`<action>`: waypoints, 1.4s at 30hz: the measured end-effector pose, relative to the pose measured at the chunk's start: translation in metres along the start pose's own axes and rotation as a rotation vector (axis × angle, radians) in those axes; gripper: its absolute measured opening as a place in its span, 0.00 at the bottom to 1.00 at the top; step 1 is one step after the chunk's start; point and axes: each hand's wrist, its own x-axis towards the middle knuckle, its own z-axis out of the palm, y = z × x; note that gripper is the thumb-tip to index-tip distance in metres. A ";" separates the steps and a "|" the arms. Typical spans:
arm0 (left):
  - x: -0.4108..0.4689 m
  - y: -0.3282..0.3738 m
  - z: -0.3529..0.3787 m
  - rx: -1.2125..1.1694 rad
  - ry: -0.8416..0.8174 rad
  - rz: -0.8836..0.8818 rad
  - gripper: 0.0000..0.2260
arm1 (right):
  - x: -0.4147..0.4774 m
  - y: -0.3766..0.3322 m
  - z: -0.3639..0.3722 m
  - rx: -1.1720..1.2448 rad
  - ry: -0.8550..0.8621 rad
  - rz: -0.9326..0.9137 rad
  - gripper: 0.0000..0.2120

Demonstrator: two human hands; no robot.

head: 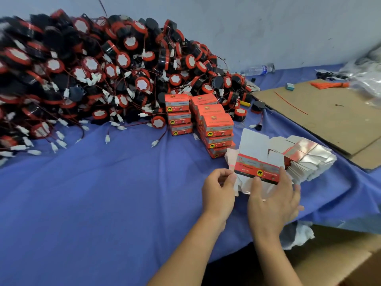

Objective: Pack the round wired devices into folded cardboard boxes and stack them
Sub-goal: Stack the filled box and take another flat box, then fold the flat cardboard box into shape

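The box (257, 169) lies left-right, lid flap up. The left hand (218, 190) pinches its end flap; the right hand (274, 203) grips it. Print blurred, 1 elephant logo (260, 172).

Small packing workshop. Evidence: bulk heap of identical round wired devices (82, 75) far left on blue-covered bench (103, 193), stacks of printed boxes (218, 124) centre, flat box blanks (309, 157) near right, cardboard sheet (319, 112) far right.

Left hand (218, 193) curled in pinch grip; right hand (274, 203) clasping, fingers spread (thumb forward).
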 end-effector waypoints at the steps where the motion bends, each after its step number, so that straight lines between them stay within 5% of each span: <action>1: -0.002 0.003 -0.003 -0.022 0.006 0.016 0.03 | 0.001 -0.002 -0.005 0.010 0.008 -0.037 0.34; 6: -0.006 0.014 -0.026 -0.051 -0.006 0.049 0.04 | -0.001 -0.009 -0.021 0.097 -0.110 -0.246 0.38; 15: -0.018 0.019 -0.026 -0.094 -0.198 -0.067 0.07 | -0.001 0.003 -0.026 0.099 -0.191 -0.301 0.46; 20: -0.027 0.023 -0.047 -0.120 -0.116 0.086 0.07 | -0.006 -0.003 -0.037 0.183 -0.304 -0.336 0.50; 24: -0.040 0.031 -0.086 -0.057 -0.108 0.241 0.19 | -0.019 -0.025 -0.040 0.264 -0.440 -0.370 0.53; 36: -0.111 0.028 -0.209 0.091 0.220 0.309 0.26 | -0.094 -0.094 -0.010 0.188 -0.853 -0.589 0.36; 42: -0.135 0.028 -0.245 0.212 0.379 0.348 0.27 | -0.136 -0.111 0.002 0.411 -0.966 -0.500 0.29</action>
